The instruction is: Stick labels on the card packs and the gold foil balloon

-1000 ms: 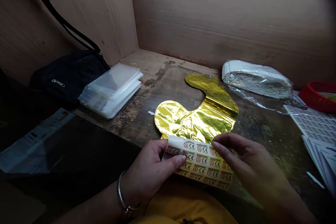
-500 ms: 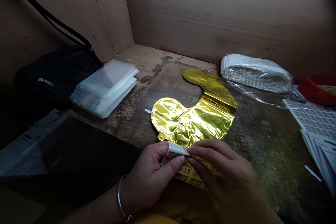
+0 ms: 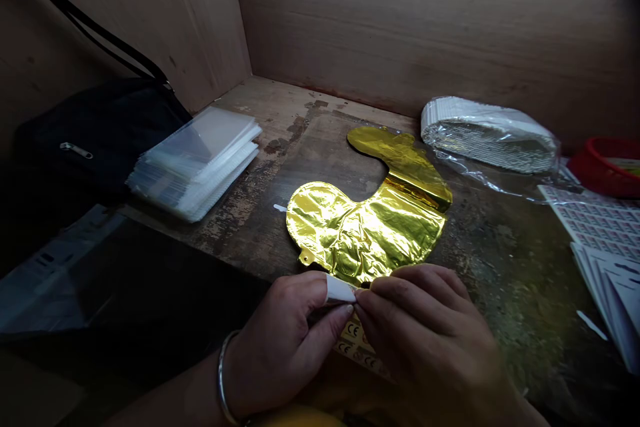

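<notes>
Worktable (image 3: 500,267): dark, worn surface, patchy, boxed in behind by a wooden panel (image 3: 400,27). Landmark: the gold foil piece, flat on the table, curved like a thick hook, creased across its right arm, small holed tab at the near left.

Dark zip bag (image 3: 100,127): well left of the gold foil piece (image 3: 370,233). White bundle (image 3: 493,137) in clear plastic: beyond the foil to its right, near the panel. Stack of clear sleeves (image 3: 197,160): left of the foil, next to the bag.

Left hand (image 3: 285,340) and right hand (image 3: 430,333): both just on the near side of the foil. Left grips the sticker sheet (image 3: 354,330) between thumb and fingers; right has its fingertips pinched together at the sheet's bent-back white edge. Whether a sticker is between them, cannot tell. Sheet shows CE marks, lower part half hidden by the hands.

Printed sheet (image 3: 585,217), white cards (image 3: 607,280) overlapping it, red tub (image 3: 593,163): all well right of the foil. Metal bangle (image 3: 221,373), left wrist. Smallest: white scrap (image 3: 280,207), just left of the foil.
</notes>
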`<state>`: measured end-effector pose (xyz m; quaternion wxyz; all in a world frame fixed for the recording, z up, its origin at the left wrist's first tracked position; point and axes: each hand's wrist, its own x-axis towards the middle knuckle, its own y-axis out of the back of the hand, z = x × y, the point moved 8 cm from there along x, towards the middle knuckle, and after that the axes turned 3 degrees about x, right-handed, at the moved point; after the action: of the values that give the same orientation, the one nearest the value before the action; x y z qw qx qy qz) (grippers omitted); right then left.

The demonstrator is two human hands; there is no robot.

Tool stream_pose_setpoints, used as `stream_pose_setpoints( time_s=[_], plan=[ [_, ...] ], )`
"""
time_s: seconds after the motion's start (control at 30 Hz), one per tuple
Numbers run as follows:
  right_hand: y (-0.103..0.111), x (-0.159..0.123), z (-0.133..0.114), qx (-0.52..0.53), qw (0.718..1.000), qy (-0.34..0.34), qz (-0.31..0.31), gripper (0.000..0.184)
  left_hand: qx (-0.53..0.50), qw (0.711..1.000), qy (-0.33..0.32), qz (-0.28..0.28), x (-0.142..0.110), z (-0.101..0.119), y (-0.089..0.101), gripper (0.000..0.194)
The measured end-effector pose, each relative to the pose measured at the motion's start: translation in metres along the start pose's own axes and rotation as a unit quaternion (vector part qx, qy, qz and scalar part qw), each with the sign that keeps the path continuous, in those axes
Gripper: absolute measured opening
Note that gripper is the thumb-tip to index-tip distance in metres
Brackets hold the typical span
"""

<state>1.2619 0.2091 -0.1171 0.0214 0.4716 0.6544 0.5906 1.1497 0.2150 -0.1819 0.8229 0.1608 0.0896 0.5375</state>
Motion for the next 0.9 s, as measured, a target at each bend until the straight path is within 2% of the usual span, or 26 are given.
stream_pose_setpoints(
  time_s=[0.1, 0.27, 0.4, 0.57, 0.63, 0.73, 0.9],
  plan=[
    [-0.002, 0.003, -0.005, -0.005, 1.0, 0.019, -0.008, 0.011, 0.022, 1.0, -0.008, -0.019, 0.0, 0.002, -0.003, 0.018],
    [-0.004, 0.003, -0.004, 0.007, 1.0, -0.004, -0.007, 0.013, 0.034, 0.999, 0.013, -0.019, 0.0, 0.0, -0.005, 0.021],
    [-0.005, -0.004, 0.01, 0.071, 0.993, -0.09, 0.008, 0.009, 0.024, 0.999, 0.022, -0.001, 0.0, -0.001, -0.003, 0.022],
    [-0.016, -0.014, 0.03, 0.195, 0.955, -0.221, -0.022, 0.01, -0.013, 0.998, 0.066, -0.001, -0.001, -0.01, -0.005, 0.02],
    [-0.016, -0.014, 0.03, 0.205, 0.953, -0.223, -0.025, 0.009, -0.029, 0.997, 0.069, 0.001, 0.0, -0.011, -0.006, 0.019],
    [-0.013, -0.012, 0.026, 0.174, 0.965, -0.191, -0.039, 0.009, -0.045, 0.997, 0.061, 0.001, 0.001, -0.01, -0.007, 0.018],
    [-0.013, -0.014, 0.022, 0.137, 0.974, -0.166, -0.065, 0.012, -0.024, 0.998, 0.053, -0.006, 0.003, -0.007, -0.004, 0.02]
  ],
)
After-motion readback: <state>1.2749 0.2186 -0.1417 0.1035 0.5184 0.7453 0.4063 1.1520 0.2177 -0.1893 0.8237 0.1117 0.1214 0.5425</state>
